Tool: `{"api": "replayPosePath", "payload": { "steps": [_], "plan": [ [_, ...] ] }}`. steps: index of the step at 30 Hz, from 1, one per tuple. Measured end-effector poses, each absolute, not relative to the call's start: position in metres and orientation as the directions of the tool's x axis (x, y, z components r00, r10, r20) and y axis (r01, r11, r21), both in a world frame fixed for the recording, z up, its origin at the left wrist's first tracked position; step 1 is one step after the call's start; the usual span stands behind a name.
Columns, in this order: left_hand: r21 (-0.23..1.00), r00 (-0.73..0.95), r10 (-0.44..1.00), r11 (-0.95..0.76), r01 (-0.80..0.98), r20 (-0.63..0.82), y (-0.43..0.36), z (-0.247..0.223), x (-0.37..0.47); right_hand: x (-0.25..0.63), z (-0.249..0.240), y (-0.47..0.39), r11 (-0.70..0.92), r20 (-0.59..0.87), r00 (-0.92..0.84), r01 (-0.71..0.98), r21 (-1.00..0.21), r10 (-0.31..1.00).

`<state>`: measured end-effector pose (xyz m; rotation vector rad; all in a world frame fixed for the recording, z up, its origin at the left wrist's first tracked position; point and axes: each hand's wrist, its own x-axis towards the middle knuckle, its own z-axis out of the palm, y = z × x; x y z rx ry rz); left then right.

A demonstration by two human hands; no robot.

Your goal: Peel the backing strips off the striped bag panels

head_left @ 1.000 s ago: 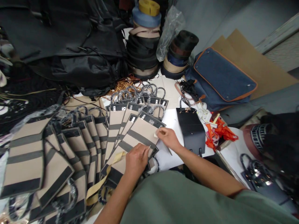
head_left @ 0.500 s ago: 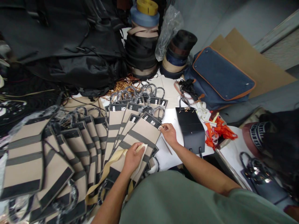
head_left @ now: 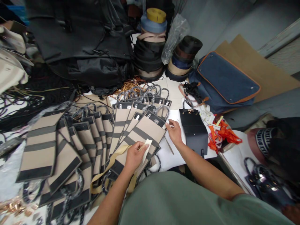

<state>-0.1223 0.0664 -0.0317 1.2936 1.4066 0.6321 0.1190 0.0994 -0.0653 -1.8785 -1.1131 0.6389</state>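
Observation:
My left hand (head_left: pixel 136 156) is closed on a pale yellow tape (head_left: pixel 114 156), whose loose length trails down to the left over the panels. My right hand (head_left: pixel 173 129) is pinched at the upper right edge of a beige panel with dark bands (head_left: pixel 150 128); a small pale piece shows at its fingertips. That panel lies slanted on top of several similar ones with wrapped loop handles. More beige and dark panels (head_left: pixel 42 140) fan out at the left. To the right of my right hand stands a black bag (head_left: pixel 193 128).
Stacked rolls of strap (head_left: pixel 150 47) and shorter rolls (head_left: pixel 182 57) stand at the back. Beyond the black bag are orange strips (head_left: pixel 223 132) and a blue bag (head_left: pixel 228 76). A large black bag (head_left: pixel 86 47) fills the back left; gold-coloured pieces (head_left: pixel 17 207) lie at the lower left.
The whole view has shifted, so most objects appear farther right. My right hand's fingers still meet the panel's upper edge, and my left hand still holds the tape.

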Motion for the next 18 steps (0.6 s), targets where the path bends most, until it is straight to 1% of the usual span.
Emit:
{"api": "replayPosePath", "payload": {
  "steps": [1,2,4,5,6,7,9,10,12,15,17,18],
  "plan": [
    [0.891,0.153,0.934,0.246,0.381,-0.324,0.064,-0.03,-0.122,0.113,-0.054,0.096,-0.193,0.032,0.421,0.482,-0.855,0.907],
    [0.887,0.147,0.942,0.222,0.404,-0.303,0.063,-0.029,-0.122,0.106,-0.043,0.093,-0.13,0.038,0.316,0.494,-0.86,0.948],
    [0.88,0.142,0.956,0.172,0.443,-0.258,0.059,-0.029,-0.123,0.088,-0.024,0.087,-0.048,-0.048,0.012,0.449,-0.892,0.999],
    [0.876,0.143,0.961,0.146,0.46,-0.236,0.058,-0.029,-0.124,0.079,-0.017,0.085,-0.054,-0.115,-0.126,0.413,-0.909,0.985],
    [0.871,0.15,0.965,0.119,0.476,-0.213,0.057,-0.03,-0.126,0.071,-0.011,0.084,-0.085,-0.183,-0.223,0.388,-0.918,0.957],
    [0.867,0.161,0.969,0.088,0.491,-0.189,0.057,-0.031,-0.127,0.064,-0.008,0.084,-0.122,-0.24,-0.278,0.382,-0.916,0.93],
    [0.858,0.196,0.971,0.017,0.513,-0.137,0.056,-0.033,-0.129,0.056,-0.003,0.085,-0.152,-0.3,-0.313,0.419,-0.895,0.901],
    [0.855,0.213,0.97,-0.011,0.518,-0.116,0.056,-0.034,-0.13,0.055,-0.001,0.086,-0.129,-0.3,-0.324,0.458,-0.879,0.897],
    [0.855,0.231,0.967,-0.031,0.517,-0.104,0.057,-0.035,-0.131,0.055,0.004,0.088,-0.011,-0.256,-0.359,0.563,-0.826,0.897],
    [0.866,0.281,0.953,-0.044,0.499,-0.114,0.058,-0.036,-0.13,0.059,0.012,0.091,0.197,-0.186,-0.425,0.708,-0.679,0.886],
    [0.861,0.334,0.938,-0.091,0.5,-0.094,0.059,-0.035,-0.129,0.061,0.017,0.093,0.288,-0.167,-0.464,0.753,-0.591,0.87],
    [0.853,0.35,0.933,-0.116,0.508,-0.081,0.06,-0.035,-0.128,0.061,0.018,0.094,0.31,-0.165,-0.474,0.763,-0.567,0.865]
  ]
}}
